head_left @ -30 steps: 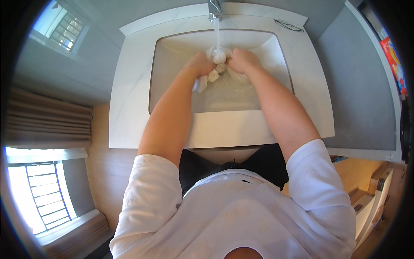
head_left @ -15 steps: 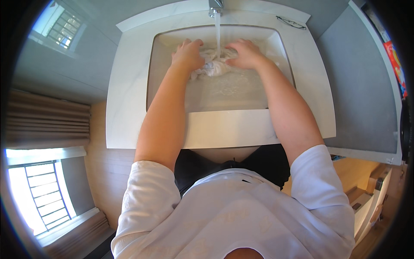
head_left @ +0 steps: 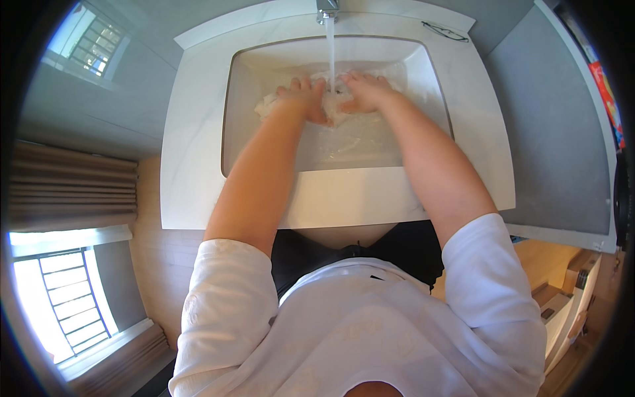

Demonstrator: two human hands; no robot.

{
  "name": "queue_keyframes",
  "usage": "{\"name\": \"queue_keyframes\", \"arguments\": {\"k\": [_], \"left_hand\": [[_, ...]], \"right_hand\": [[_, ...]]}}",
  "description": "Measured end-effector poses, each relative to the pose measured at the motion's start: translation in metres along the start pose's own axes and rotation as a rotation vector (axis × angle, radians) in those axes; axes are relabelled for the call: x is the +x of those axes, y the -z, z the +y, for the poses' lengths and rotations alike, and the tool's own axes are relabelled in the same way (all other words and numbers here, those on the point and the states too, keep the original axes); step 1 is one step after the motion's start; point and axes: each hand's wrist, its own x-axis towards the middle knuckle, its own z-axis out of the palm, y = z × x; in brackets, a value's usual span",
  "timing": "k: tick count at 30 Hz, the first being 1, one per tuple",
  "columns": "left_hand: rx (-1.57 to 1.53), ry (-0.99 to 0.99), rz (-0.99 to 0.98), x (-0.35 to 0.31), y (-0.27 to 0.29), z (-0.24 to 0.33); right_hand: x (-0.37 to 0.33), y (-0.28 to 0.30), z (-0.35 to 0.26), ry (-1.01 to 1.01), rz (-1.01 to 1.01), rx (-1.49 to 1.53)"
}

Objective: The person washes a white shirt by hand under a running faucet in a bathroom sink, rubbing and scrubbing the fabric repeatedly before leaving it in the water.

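Note:
A wet white cloth (head_left: 335, 118) lies in the water of the rectangular white sink (head_left: 264, 58), partly covered by my hands. My left hand (head_left: 303, 99) presses on its left part with the fingers spread. On its right part rests my right hand (head_left: 368, 91), fingers stretched out and apart, slightly blurred. From the chrome faucet (head_left: 327, 12) a stream of water (head_left: 330, 53) falls between the two hands onto the cloth. What kind of garment or cloth it is, I cannot make out.
Eyeglasses (head_left: 445, 31) lie on the white countertop (head_left: 473, 132) at the back right. A grey cabinet door (head_left: 552, 126) stands at the right. Brown curtains (head_left: 73, 185) and a barred window (head_left: 69, 298) are at the left.
My left hand has moved right, closer to the right hand, and my right hand has shifted slightly left. The cloth now spreads wider under both hands, showing left of the left hand.

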Motion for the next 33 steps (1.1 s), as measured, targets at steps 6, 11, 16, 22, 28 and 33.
{"name": "queue_keyframes", "arguments": {"k": [6,11,16,22,28,33], "left_hand": [[0.080,0.067,-0.040,0.0032,-0.0015,0.0107],[0.048,0.056,-0.032,0.0045,-0.0037,0.0097],[0.035,0.062,0.001,0.0043,-0.0046,0.0102],[0.024,0.041,0.039,0.0025,-0.0070,0.0063],[-0.008,0.025,0.035,0.0012,-0.0042,0.0061],[-0.013,0.022,0.047,0.0013,-0.0051,0.0046]], "right_hand": [[-0.0015,-0.0016,-0.0077,-0.021,-0.075,-0.061],[-0.0022,-0.0036,-0.0099,-0.031,-0.084,-0.093],[-0.0011,-0.0071,-0.0088,-0.032,-0.065,-0.058],[-0.0004,-0.0071,-0.0080,-0.027,-0.066,-0.034],[0.0002,-0.0072,-0.0073,-0.043,-0.079,-0.021],[-0.0004,-0.0049,-0.0091,-0.043,-0.086,-0.021]]}}
